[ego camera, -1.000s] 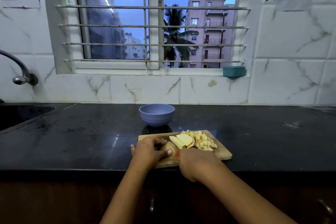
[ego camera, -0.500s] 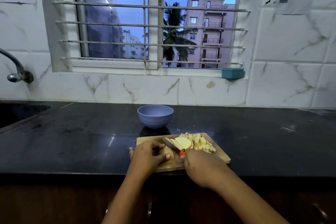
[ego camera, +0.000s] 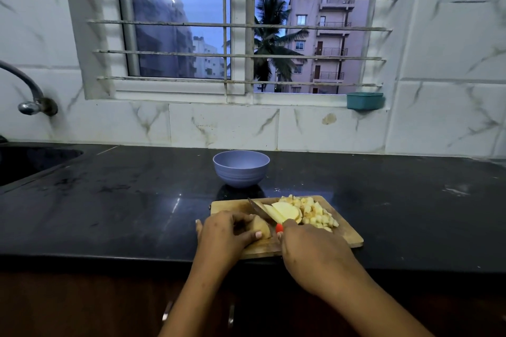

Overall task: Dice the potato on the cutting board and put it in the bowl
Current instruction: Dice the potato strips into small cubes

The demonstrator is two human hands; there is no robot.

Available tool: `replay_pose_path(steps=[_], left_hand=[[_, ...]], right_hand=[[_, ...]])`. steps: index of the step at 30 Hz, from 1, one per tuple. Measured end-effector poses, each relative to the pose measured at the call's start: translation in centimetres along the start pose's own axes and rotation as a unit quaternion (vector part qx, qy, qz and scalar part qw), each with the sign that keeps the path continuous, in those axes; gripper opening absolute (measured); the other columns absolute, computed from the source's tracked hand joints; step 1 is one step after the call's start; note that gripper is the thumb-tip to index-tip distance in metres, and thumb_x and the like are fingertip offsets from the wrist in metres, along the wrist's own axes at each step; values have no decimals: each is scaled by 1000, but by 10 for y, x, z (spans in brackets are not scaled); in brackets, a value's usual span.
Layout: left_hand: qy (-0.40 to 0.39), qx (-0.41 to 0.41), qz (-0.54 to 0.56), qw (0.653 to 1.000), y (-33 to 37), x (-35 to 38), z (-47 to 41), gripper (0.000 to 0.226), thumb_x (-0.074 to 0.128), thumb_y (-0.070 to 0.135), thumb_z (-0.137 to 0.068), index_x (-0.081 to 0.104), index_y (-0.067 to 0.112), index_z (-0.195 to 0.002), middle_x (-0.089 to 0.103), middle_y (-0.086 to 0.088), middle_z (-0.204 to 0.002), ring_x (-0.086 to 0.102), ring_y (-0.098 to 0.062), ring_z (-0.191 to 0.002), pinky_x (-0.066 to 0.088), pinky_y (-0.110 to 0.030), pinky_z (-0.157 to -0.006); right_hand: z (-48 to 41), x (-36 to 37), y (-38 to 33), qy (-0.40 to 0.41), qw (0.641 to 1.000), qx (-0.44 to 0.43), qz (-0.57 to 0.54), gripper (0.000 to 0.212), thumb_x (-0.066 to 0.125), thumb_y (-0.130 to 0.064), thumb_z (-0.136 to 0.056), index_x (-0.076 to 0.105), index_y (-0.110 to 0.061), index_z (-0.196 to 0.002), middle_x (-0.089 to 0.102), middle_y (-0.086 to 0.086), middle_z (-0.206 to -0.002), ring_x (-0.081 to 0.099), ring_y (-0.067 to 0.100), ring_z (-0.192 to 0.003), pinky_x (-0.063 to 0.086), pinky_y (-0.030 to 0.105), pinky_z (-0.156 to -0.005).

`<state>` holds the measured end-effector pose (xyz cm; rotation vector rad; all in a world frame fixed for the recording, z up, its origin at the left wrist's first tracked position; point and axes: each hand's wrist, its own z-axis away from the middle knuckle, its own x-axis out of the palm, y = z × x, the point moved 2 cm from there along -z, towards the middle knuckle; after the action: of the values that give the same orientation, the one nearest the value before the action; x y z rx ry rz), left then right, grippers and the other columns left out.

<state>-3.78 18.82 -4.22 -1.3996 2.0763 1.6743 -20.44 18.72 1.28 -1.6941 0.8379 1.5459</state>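
Black counter (ego camera: pixel 115 200) runs the full width, a barred window (ego camera: pixel 241 27) above it in the tiled wall. Sink (ego camera: pixel 30 164) at far left with a tap (ego camera: pixel 27 96) over it. Small teal tub (ego camera: pixel 364 101) sits on the sill, right end.

Board (ego camera: pixel 347 232), wooden, lies at the near edge of the counter, centre. Bowl (ego camera: pixel 241 168), lilac, stands just behind the board's left end, apart from it; nothing visible inside from this angle.

Left hand (ego camera: pixel 224 235) rests on the board's left half, fingers curled over an uncut potato (ego camera: pixel 260 227) piece, skin side showing. Thumb tip presses the piece's near side; the other fingers wrap its far and left side. Firm hold, piece pinned to the board.

Right hand (ego camera: pixel 315 252) is fisted around a knife (ego camera: pixel 258 210) handle; only a red bit of handle shows at the knuckles. Blade runs away and to the left, tip raised over the board, its edge passing just right of the held piece, close beside the left fingertips.

Slices (ego camera: pixel 287 212), pale and flat, lean just right of the blade. Dice (ego camera: pixel 315 213) are heaped beyond them at the board's right rear, clear of both hands.
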Motion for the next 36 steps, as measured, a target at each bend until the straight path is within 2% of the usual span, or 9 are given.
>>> replay_pose_path(steps=[14,20,24,27,29,31,33,36], left_hand=[[-11,-12,-3,1000,3,1,0,37,76,36,-76,68,30,-111,66,12,-116,57,-9,-114,29,-49,-112],[-22,-13,-5,1000,5,0,-2,35,75,32,-78,68,27,-112,66,10,-116,55,-12,-115,30,-49,-112],[-22,-20,-3,1000,4,0,-3,38,78,34,-75,69,26,-110,67,11,-115,56,-12,-114,31,-48,-111],[-25,-23,-4,999,3,0,-4,39,79,35,-73,70,27,-110,67,12,-115,57,-12,-113,32,-47,-110],[-25,-25,-3,999,3,-1,-4,38,79,36,-73,70,27,-109,67,12,-114,57,-12,-113,32,-47,-110],[-24,-28,-3,999,4,-2,-3,39,79,37,-73,69,28,-110,67,11,-114,57,-13,-114,32,-47,-111],[-26,-28,-7,999,6,-3,-2,39,78,38,-74,69,28,-111,66,11,-115,56,-12,-114,31,-47,-111],[-28,-26,-2,999,8,-4,0,39,77,37,-75,68,27,-112,65,11,-118,55,-11,-115,31,-47,-112]], right_hand=[[-4,2,-19,-41,998,34,41,35,43,-18,-96,41,-13,-131,60,6,-120,58,24,-107,37,33,-71],[-24,-2,-24,-105,993,28,41,39,49,-17,-96,43,-14,-135,54,6,-131,54,25,-117,38,35,-85],[-18,3,-20,-106,993,27,38,36,49,-15,-95,48,-14,-131,57,6,-127,56,24,-112,40,34,-81],[-3,10,-9,-100,995,26,11,35,46,-16,-97,46,-18,-132,57,6,-123,56,25,-109,44,37,-85],[4,11,3,-114,993,24,-30,25,42,-18,-99,52,-18,-121,60,5,-114,59,21,-98,49,37,-84],[4,11,16,-132,988,12,-79,16,39,-18,-100,55,-17,-104,62,6,-95,59,15,-72,51,32,-72],[3,8,26,-137,975,13,-176,22,33,-25,-104,50,-16,-91,55,3,-75,49,10,-52,43,25,-55],[4,7,35,-123,929,33,-347,30,30,-33,-105,46,-17,-85,43,-2,-60,36,3,-37,32,19,-42]])
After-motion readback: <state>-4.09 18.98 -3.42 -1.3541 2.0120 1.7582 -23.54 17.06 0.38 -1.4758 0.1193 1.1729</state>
